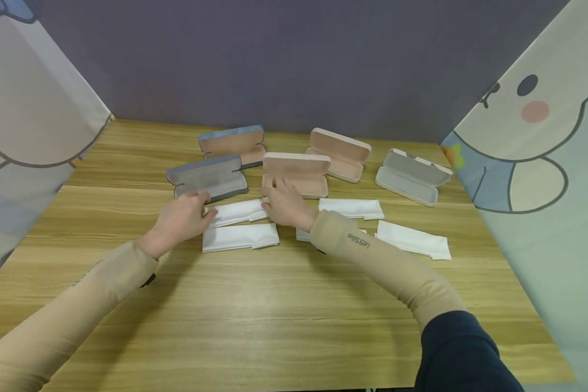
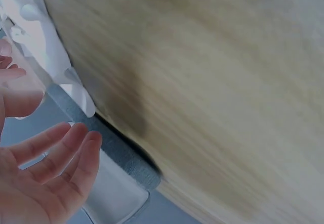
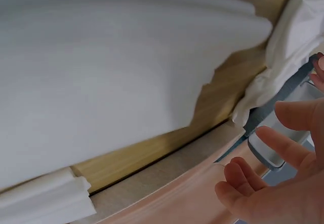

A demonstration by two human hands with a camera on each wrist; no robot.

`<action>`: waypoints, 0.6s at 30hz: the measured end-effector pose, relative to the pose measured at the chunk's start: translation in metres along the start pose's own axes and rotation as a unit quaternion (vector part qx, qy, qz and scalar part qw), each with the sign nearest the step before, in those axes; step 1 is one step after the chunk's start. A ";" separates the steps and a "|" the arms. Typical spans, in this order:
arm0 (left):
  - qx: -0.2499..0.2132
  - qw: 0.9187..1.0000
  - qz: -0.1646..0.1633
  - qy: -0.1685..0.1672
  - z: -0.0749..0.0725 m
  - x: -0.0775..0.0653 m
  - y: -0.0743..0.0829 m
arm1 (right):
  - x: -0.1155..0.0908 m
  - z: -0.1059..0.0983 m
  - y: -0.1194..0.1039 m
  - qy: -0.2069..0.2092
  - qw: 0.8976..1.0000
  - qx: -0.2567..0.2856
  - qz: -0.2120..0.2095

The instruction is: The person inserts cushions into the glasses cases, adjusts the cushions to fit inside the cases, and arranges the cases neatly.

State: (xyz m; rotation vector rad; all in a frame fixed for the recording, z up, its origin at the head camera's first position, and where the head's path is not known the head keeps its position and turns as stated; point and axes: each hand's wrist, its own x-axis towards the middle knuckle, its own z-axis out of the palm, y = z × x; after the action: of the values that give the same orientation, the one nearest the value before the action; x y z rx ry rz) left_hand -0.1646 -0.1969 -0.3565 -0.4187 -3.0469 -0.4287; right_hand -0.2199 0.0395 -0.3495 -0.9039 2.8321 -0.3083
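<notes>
Because the cloth point(image 1: 239, 212) lies crosswise, your left hand point(image 1: 181, 219) at nine o'clock and right hand point(image 1: 289, 204) at three likely bracket it, grips apart.

Arms point(image 1: 394, 272) slanting from lower left and right; left hand point(image 1: 180, 220) curving left of centre, right hand point(image 1: 288, 202) relaxing fingers point(image 3: 284, 145) mid-frame.

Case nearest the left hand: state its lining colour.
The lining is grey, best seen in the head view.
</notes>
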 end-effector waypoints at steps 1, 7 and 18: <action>0.000 1.000 -0.001 -0.005 0.001 0.000 0.000 | 0.000 0.001 0.000 0.000 1.000 0.001 0.001; 0.009 0.999 -0.014 -0.028 0.005 0.002 -0.002 | 0.002 0.007 0.001 0.005 1.000 -0.014 0.002; 0.041 0.999 0.002 -0.035 0.008 0.001 -0.002 | 0.006 0.013 -0.003 -0.016 0.999 -0.047 0.017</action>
State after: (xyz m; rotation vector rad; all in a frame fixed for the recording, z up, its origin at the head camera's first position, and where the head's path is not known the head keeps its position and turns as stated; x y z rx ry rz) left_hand -0.1662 -0.1961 -0.3650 -0.4439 -3.1179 -0.2922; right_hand -0.2209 0.0316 -0.3617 -0.8705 2.8505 -0.1555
